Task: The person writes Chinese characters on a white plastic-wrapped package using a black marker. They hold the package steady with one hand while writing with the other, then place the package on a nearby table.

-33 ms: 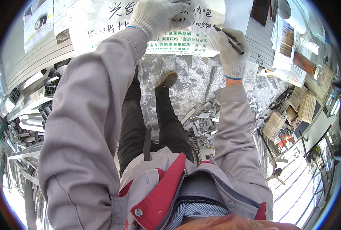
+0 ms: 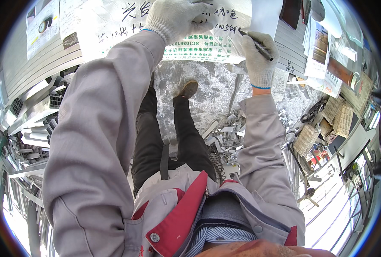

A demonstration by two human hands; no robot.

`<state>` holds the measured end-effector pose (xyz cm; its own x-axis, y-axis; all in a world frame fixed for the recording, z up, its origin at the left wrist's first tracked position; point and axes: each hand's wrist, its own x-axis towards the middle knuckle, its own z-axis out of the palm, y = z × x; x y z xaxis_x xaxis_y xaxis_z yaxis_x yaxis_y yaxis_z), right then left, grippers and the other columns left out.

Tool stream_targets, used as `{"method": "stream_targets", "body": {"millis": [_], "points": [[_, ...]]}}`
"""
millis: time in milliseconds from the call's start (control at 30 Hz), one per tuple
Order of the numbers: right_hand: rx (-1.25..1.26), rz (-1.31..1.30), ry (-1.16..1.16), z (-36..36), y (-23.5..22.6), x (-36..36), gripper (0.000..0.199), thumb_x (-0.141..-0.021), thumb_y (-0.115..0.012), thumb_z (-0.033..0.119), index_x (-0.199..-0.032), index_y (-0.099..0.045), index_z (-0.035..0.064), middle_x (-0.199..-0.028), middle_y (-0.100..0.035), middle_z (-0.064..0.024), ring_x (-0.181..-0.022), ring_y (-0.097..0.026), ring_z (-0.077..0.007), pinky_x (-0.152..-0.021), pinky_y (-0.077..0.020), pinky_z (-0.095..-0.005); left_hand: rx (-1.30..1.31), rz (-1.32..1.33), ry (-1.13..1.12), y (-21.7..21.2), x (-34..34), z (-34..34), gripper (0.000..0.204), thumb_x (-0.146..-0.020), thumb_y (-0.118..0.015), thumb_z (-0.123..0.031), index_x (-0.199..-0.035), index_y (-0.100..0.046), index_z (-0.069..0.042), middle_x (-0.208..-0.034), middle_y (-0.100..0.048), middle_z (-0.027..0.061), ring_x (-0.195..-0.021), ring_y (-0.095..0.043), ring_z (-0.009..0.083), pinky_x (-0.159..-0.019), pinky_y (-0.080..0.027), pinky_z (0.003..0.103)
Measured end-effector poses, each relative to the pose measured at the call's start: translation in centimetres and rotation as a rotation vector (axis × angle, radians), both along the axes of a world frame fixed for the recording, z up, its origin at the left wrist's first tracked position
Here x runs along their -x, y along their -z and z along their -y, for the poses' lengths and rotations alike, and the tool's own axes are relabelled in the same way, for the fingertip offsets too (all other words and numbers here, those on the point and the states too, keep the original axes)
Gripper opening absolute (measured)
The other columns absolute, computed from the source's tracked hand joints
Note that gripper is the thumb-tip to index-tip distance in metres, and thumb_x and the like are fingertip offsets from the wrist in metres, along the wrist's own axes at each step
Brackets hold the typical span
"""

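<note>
Our right hand [image 2: 259, 60] has its gloved fingers clamped on a dark pen [image 2: 255, 44], long axis slanting up-left, tip touching the white sheet [image 2: 113, 25] at the far side. Our left hand [image 2: 177, 19] lies flat on that sheet, fingers together, just left of the pen. Metal offcuts [image 2: 224, 132] litter the floor below.

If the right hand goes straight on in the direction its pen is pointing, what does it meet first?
Most likely the white paper sheet. The right hand holds a black pen whose tip points up-left at the sheet's handwritten edge, beside the left hand pressing it. The depth is unclear.
</note>
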<state>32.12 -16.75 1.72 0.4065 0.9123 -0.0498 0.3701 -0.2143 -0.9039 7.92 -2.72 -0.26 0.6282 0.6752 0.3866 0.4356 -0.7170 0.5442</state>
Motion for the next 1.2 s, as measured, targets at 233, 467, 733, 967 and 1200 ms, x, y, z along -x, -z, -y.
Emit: {"method": "stream_targets", "body": {"millis": [233,467,733,967,1200], "points": [[0.017,-0.018,0.026,0.1,0.5,0.0,0.014,-0.095,-0.084,0.009,-0.106,-0.08,0.0012,-0.098,-0.078,-0.0042,-0.084,-0.07,-0.0086,-0.077,-0.0584,-0.0245,0.002,0.011,-0.001,0.1,0.0,0.0,0.034,-0.082,-0.091,-0.036,-0.111,-0.083,-0.02,-0.127,-0.078,0.0013,-0.103,-0.079,0.027,-0.086,-0.066,0.043],[0.014,0.038,0.016,0.0,0.4,0.0,0.013,-0.092,-0.088,0.01,-0.101,-0.08,0.0036,-0.098,-0.078,-0.004,-0.081,-0.07,-0.0071,-0.072,-0.0586,-0.024,0.004,-0.005,-0.008,0.0,-0.1,0.0,0.033,-0.083,-0.09,-0.038,-0.109,-0.082,-0.02,-0.125,-0.078,0.0007,-0.102,-0.079,0.0264,-0.084,-0.066,0.042],[-0.071,-0.031,0.036,0.1,0.9,-0.2,0.012,-0.091,-0.085,0.006,-0.101,-0.081,0.0029,-0.089,-0.078,-0.0016,-0.075,-0.065,-0.0042,-0.066,-0.0544,-0.0225,-0.009,0.02,-0.02,-0.1,-0.3,0.1,0.029,-0.083,-0.09,-0.034,-0.107,-0.082,-0.02,-0.124,-0.078,0.0007,-0.101,-0.079,0.026,-0.084,-0.066,0.041],[0.016,0.003,-0.015,0.4,0.5,-0.6,0.015,-0.094,-0.081,0.005,-0.108,-0.079,-0.0003,-0.1,-0.078,-0.0056,-0.089,-0.07,-0.0101,-0.083,-0.0585,-0.0271,-0.027,0.024,-0.016,0.0,-0.2,0.0,0.029,-0.082,-0.09,-0.033,-0.107,-0.083,-0.02,-0.124,-0.078,0.001,-0.101,-0.079,0.0259,-0.085,-0.066,0.041],[-0.111,0.055,-0.044,0.0,1.3,-0.3,0.01,-0.091,-0.084,0.004,-0.101,-0.08,0.0029,-0.091,-0.078,-0.0023,-0.077,-0.068,-0.0082,-0.071,-0.0571,-0.0243,0.009,0.023,-0.013,0.0,-0.2,0.1,0.031,-0.082,-0.091,-0.034,-0.108,-0.083,-0.02,-0.125,-0.078,0.0008,-0.103,-0.079,0.026,-0.086,-0.066,0.041]]}}
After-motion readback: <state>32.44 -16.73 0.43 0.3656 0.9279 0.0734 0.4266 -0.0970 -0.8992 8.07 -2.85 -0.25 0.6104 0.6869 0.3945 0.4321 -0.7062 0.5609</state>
